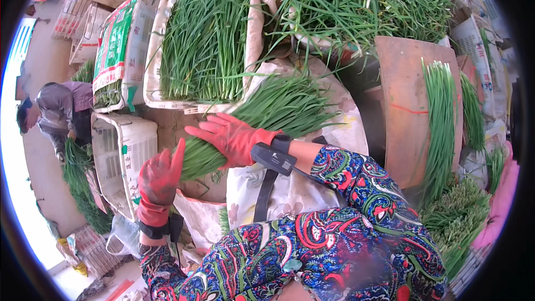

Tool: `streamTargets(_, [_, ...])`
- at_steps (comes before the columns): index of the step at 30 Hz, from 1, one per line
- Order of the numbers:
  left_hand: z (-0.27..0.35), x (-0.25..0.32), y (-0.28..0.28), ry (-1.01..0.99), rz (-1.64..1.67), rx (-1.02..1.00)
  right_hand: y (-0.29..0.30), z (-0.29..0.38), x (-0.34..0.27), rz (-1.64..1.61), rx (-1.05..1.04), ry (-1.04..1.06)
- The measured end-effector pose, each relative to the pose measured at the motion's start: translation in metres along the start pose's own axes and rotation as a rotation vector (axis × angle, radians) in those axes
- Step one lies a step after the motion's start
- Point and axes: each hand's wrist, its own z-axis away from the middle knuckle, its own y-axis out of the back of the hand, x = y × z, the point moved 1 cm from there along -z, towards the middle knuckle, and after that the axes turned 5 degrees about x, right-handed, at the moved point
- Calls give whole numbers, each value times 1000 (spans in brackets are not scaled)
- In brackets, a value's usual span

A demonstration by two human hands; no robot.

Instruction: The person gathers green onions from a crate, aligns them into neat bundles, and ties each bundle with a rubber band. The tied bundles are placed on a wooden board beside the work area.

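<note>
A bundle of long green leaf stalks, likely garlic chives point(200, 159), lies across my lap; its leafy end point(288, 104) fans out on the pale floral cloth point(347, 121). My right hand point(230, 138), in a red rubber glove, lies over the bundle and holds it, fingers extended. At the bundle's left end is my left hand point(161, 177), also gloved in red, palm turned to the stalk ends and fingers straight. It appears to touch them without gripping. On a brown board point(401, 133) to the right rests another bundle of stalks point(441, 121).
A white plastic crate full of the greens point(205, 42) stands ahead, with a big loose heap point(368, 4) beside it. Left of me is a white crate point(138, 154). Beyond it a person point(62, 108) bends over more greens. Further bundles point(455, 217) lie at the lower right.
</note>
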Motion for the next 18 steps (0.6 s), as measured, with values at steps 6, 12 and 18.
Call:
streamTargets(6, [-15, 0, 16, -2, 58, 82, 14, 14, 8, 144, -144, 21])
streamTargets(12, [-60, -9, 65, -82, -18, 461, 148, 22, -57, 295, -114, -170])
streamTargets(18, [-201, 60, 118, -454, 281, 880, 263, 127, -108, 613, 171, -652])
